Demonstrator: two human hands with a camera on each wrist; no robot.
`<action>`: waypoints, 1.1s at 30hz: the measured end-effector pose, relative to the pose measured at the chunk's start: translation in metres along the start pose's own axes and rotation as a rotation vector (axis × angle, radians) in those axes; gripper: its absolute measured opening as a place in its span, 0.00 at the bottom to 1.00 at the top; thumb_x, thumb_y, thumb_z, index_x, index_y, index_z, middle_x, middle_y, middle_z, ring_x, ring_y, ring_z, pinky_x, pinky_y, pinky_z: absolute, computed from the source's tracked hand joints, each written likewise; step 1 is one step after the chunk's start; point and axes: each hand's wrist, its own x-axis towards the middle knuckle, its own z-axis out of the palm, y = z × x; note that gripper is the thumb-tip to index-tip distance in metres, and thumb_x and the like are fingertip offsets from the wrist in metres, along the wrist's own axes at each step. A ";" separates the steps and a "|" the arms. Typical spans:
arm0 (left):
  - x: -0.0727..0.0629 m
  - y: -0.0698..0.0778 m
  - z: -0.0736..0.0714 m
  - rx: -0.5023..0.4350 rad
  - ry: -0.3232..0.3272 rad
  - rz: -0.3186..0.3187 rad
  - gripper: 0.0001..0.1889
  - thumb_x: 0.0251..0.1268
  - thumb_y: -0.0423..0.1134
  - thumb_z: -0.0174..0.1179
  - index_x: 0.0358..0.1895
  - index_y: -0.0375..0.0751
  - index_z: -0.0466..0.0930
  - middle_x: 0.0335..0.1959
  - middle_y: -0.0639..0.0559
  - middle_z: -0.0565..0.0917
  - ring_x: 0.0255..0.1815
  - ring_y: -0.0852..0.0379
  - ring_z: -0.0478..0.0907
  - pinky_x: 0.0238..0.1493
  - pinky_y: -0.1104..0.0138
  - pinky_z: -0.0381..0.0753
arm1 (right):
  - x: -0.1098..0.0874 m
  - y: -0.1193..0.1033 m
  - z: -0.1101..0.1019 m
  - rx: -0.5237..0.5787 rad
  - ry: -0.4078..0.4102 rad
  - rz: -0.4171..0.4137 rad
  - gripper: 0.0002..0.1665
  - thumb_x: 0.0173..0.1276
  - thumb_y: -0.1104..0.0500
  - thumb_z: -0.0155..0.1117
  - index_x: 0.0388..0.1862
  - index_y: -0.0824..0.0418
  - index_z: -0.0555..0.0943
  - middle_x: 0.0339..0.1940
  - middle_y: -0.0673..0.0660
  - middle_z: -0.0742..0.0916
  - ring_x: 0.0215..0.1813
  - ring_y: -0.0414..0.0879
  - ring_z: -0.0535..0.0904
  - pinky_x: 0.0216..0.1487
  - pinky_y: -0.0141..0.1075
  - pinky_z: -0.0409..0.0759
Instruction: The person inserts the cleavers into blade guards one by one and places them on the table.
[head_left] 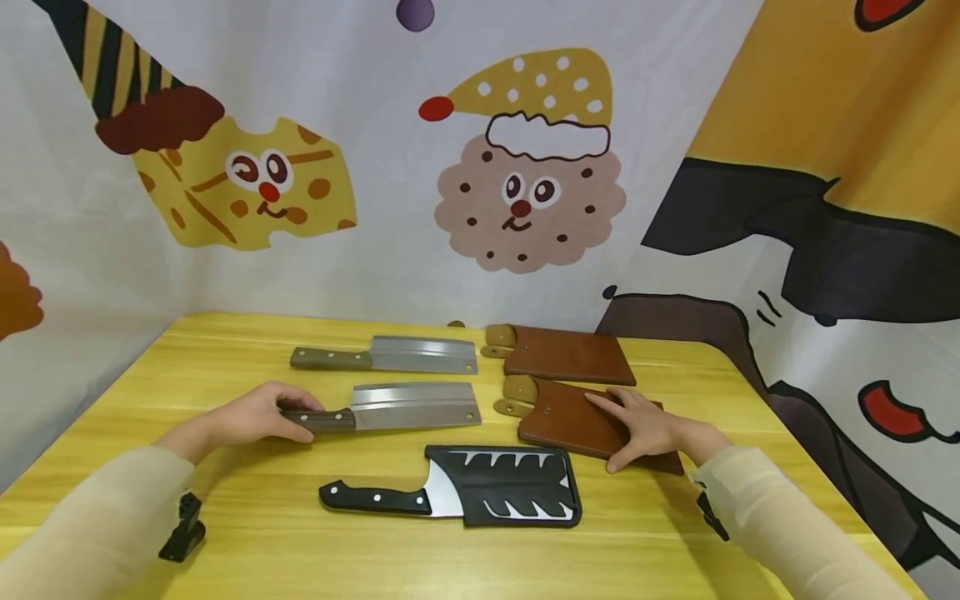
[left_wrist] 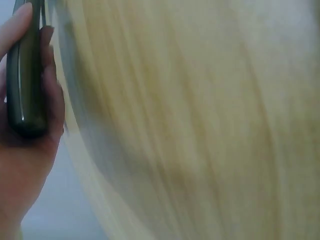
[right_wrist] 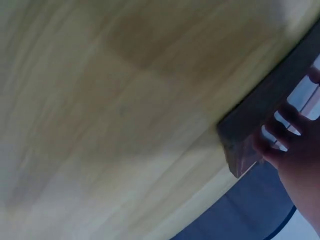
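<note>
Gripping middle cleaver in left hand; spreading right hand wide over near sheath, probably touching, given dim wrist view.

The person's left arm and right arm, in pale cream sleeves reaching almost to the wrists, extend forward from the lower corners and angle inward, their hands well apart. The left hand is curled in a grip, thumb opposite the fingers. The right hand has its back upward, thumb and fingers spread.
</note>
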 end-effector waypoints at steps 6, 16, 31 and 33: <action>-0.004 0.007 -0.003 -0.082 -0.021 -0.001 0.24 0.51 0.38 0.69 0.51 0.29 0.78 0.44 0.42 0.83 0.40 0.60 0.76 0.41 0.71 0.76 | -0.005 0.001 0.004 -0.004 0.079 -0.027 0.64 0.40 0.36 0.75 0.73 0.57 0.58 0.65 0.72 0.64 0.63 0.70 0.60 0.51 0.68 0.64; -0.014 0.014 -0.009 -0.072 -0.015 0.006 0.24 0.49 0.37 0.70 0.50 0.28 0.78 0.43 0.41 0.84 0.37 0.64 0.78 0.39 0.71 0.77 | -0.016 -0.002 -0.001 -0.012 0.132 -0.055 0.62 0.39 0.37 0.75 0.72 0.56 0.59 0.63 0.70 0.66 0.61 0.67 0.63 0.47 0.65 0.69; -0.008 0.039 -0.017 -0.076 -0.011 -0.023 0.26 0.50 0.37 0.70 0.53 0.30 0.77 0.45 0.41 0.84 0.38 0.61 0.79 0.39 0.69 0.78 | -0.017 -0.022 -0.015 0.020 0.131 -0.115 0.61 0.41 0.41 0.76 0.73 0.56 0.58 0.66 0.71 0.62 0.64 0.70 0.60 0.51 0.65 0.69; -0.008 0.040 -0.016 -0.081 -0.011 -0.022 0.26 0.49 0.37 0.70 0.53 0.29 0.77 0.44 0.41 0.84 0.38 0.61 0.80 0.39 0.69 0.78 | -0.016 -0.024 -0.015 0.025 0.129 -0.122 0.61 0.41 0.41 0.76 0.73 0.55 0.58 0.66 0.71 0.62 0.64 0.70 0.59 0.51 0.65 0.68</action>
